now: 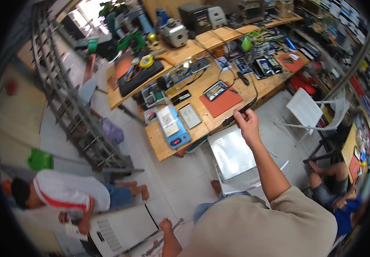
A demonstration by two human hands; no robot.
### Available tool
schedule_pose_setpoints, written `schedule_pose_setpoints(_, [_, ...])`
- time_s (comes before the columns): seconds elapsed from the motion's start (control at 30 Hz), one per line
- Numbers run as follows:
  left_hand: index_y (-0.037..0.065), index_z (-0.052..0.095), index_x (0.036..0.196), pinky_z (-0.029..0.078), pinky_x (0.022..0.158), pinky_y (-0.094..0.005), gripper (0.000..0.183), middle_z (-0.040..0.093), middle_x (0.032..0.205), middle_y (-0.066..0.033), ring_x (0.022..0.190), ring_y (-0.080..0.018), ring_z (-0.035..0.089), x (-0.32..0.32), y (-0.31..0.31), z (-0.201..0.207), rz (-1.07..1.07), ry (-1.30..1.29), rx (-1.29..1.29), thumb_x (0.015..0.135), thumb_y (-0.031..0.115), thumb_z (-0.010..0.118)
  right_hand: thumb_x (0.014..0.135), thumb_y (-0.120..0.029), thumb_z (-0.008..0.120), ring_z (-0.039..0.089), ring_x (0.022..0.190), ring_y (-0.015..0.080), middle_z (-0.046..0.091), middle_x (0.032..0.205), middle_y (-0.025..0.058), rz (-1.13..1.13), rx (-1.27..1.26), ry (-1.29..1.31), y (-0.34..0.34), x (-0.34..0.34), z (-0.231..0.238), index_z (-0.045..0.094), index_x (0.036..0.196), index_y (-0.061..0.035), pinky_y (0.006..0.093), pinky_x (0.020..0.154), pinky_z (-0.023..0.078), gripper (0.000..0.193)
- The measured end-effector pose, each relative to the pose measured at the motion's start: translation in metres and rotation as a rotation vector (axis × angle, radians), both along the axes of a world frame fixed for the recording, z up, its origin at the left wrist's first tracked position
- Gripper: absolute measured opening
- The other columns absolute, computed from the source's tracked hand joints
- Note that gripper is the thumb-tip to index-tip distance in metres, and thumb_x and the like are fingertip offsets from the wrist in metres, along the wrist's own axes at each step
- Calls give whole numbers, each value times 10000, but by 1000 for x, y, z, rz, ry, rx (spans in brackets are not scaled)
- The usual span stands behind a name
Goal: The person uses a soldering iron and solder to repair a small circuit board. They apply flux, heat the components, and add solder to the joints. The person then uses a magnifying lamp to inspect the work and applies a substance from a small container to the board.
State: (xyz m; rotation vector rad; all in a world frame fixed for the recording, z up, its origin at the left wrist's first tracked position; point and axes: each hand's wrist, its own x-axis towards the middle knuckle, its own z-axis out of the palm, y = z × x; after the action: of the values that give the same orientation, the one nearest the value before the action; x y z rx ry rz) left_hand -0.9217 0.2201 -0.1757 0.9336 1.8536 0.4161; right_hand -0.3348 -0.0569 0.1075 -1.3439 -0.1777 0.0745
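My right hand (247, 121) is closed around a black corded handle (235, 116) shaped like a soldering iron, held above the near edge of the workbench. Its black cord (256, 85) runs up and back across the bench. Just beyond lies a red-orange mat (220, 105) with an opened phone-like device (215, 91) on it. To the left are a flat pale panel (190, 116), a dark phone (180, 97) and a blue box (174, 127) with a lit red display. Low in view, my left hand (165, 225) hangs beside my body with fingers curled, and nothing shows in it.
A white perforated metal seat (233, 152) stands right below the bench edge. A white chair (307, 109) is to the right. One person (73, 192) bends at the lower left by a pale cabinet (123, 231); another (343, 210) sits at the right. Metal racking (71, 103) runs along the left.
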Motion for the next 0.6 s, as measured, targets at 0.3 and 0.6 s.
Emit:
schedule_pose_setpoints(0.3, [64,589,954,518,526,-345,107,601,796,-41,634,-182,618,19,97,2,-298,-36,-166,1022,-5,636,1108,-195,712,707,726,122,762,897,71,-186,29,-75,1,25,26,599,1232,-50,267,636,550,221])
schedule_pose_setpoints(0.6, [57,571,1127,516,524,-299,102,654,830,-65,624,-169,613,222,372,37,-697,-254,138,1061,-10,611,1106,-243,717,563,657,75,668,836,0,-699,210,-113,5,116,74,688,1135,-57,258,606,465,191])
